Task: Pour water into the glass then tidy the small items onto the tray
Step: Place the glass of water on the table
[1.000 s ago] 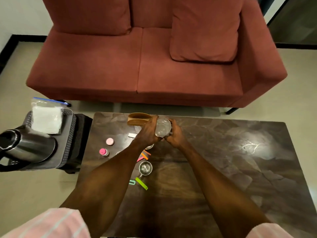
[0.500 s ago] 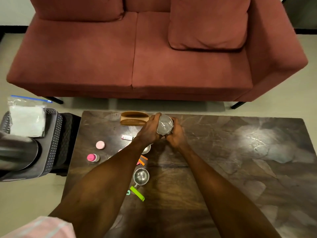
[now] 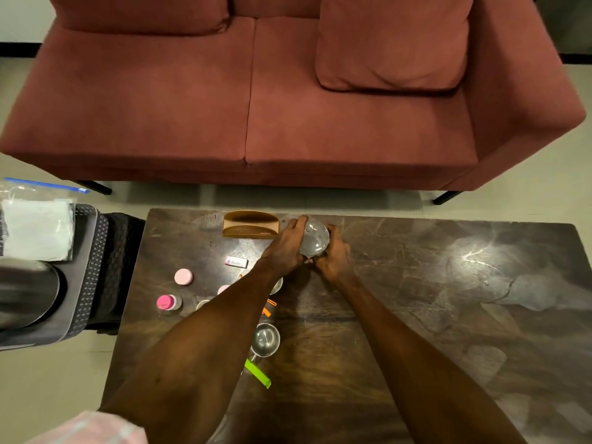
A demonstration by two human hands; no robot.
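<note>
A clear glass (image 3: 315, 240) stands near the far edge of the dark marble table (image 3: 448, 299). My left hand (image 3: 285, 243) and my right hand (image 3: 333, 256) both wrap around it. A small brown wooden tray (image 3: 250, 224) lies just left of the glass. Loose small items sit left of my arms: a white eraser (image 3: 236, 261), a pink round lid (image 3: 183, 276), a pink-capped bottle (image 3: 168, 302), orange clips (image 3: 268, 307), a small steel cup (image 3: 264, 339) and a green clip (image 3: 258, 373). My left forearm hides other small items.
A steel kettle (image 3: 25, 290) sits blurred on a dark stool (image 3: 93, 270) left of the table, beside a plastic bag of white tissue (image 3: 35, 229). A red sofa (image 3: 256, 100) stands behind the table. The table's right half holds nothing.
The view has tilted down and shifted slightly; both hands stay around the glass in the same spot on the table.
</note>
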